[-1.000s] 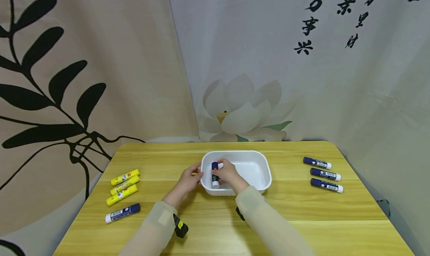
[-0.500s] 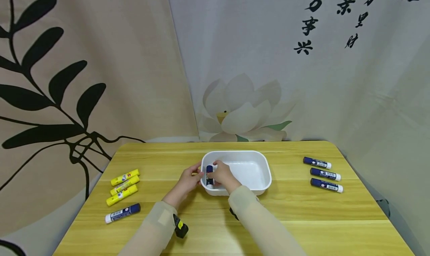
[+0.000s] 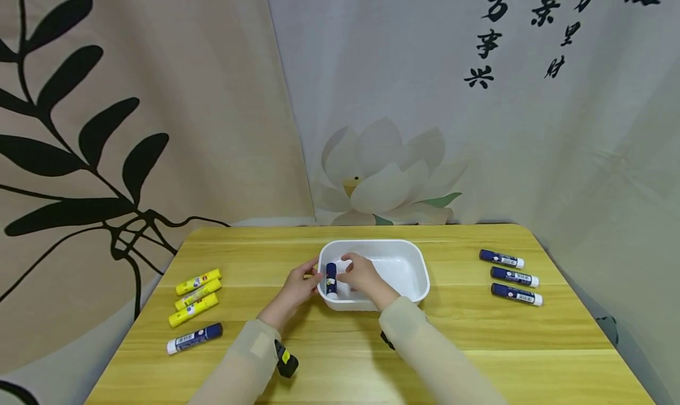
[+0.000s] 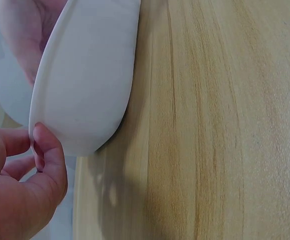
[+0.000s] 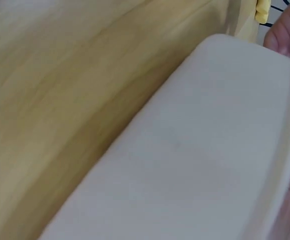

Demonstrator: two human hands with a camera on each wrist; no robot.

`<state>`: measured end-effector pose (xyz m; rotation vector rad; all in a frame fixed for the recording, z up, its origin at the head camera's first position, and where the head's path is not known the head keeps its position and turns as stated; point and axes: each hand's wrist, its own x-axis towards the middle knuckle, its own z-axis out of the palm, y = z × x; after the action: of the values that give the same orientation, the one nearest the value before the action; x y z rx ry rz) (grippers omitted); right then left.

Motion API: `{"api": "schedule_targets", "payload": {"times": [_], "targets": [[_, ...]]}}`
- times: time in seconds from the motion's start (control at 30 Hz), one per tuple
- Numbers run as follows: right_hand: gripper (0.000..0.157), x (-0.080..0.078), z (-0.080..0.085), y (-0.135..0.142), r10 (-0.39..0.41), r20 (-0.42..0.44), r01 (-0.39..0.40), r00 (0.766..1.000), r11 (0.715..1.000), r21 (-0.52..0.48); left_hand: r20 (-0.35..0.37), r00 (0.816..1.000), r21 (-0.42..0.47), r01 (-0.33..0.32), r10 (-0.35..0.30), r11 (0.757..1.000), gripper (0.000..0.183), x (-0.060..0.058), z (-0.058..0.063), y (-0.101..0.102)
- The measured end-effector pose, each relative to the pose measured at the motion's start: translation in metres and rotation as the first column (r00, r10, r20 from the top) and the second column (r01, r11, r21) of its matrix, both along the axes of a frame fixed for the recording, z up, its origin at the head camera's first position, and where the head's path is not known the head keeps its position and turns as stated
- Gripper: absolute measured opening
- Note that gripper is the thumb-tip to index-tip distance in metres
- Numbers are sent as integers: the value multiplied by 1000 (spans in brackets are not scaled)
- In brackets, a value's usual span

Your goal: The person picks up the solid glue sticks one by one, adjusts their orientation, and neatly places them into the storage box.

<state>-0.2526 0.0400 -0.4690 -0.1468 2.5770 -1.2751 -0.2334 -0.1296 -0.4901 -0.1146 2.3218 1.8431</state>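
A white plastic tray (image 3: 404, 303) stands in the middle of the table in the head view. My left hand (image 3: 298, 287) pinches its rim at the left side; in the left wrist view the left hand (image 4: 30, 185) has thumb and fingers on either side of the edge. Inside, along the left wall, lies a navy glue stick (image 3: 331, 280), white end toward me. Just right of it, over the tray, my right hand (image 3: 366, 277) has its fingers spread and slightly bent, holding nothing. The tray wall (image 5: 184, 150) hides most of the right hand in the right wrist view.
Several glue sticks lie on the table's left: yellow ones (image 3: 196, 293) in a group and a navy one (image 3: 194, 338) nearer me. On the right lie three navy glue sticks (image 3: 514, 276) with white ends. A printed curtain (image 3: 239, 127) hangs behind the table.
The navy glue stick in the tray has moved left against the wall. My right hand has let go of it and drawn back to the right. My left hand has stayed on the rim.
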Motion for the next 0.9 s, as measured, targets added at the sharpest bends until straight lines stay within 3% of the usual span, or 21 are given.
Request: {"api": "schedule_targets", "payload": {"times": [0.17,0.37,0.63,0.77,0.9], "targets": [[52,6,4,15,146,-183,-115,972,979,171,11,1000,-4,-12,12,1000,47,0,-1,0],[54,19,10,38,233,-288,-136,929,938,319,21,1000,7,-10,10,1000,47,0,0,0],[59,30,15,82,280,-366,-124,888,910,396,32,999,15,-16,16,1000,46,-1,-2,0],[61,33,14,110,295,-417,-119,860,909,399,41,999,11,-17,17,1000,46,-1,-2,-1],[61,38,15,139,292,-434,-111,852,912,395,50,999,10,-15,15,1000,46,-1,-3,-1]]}}
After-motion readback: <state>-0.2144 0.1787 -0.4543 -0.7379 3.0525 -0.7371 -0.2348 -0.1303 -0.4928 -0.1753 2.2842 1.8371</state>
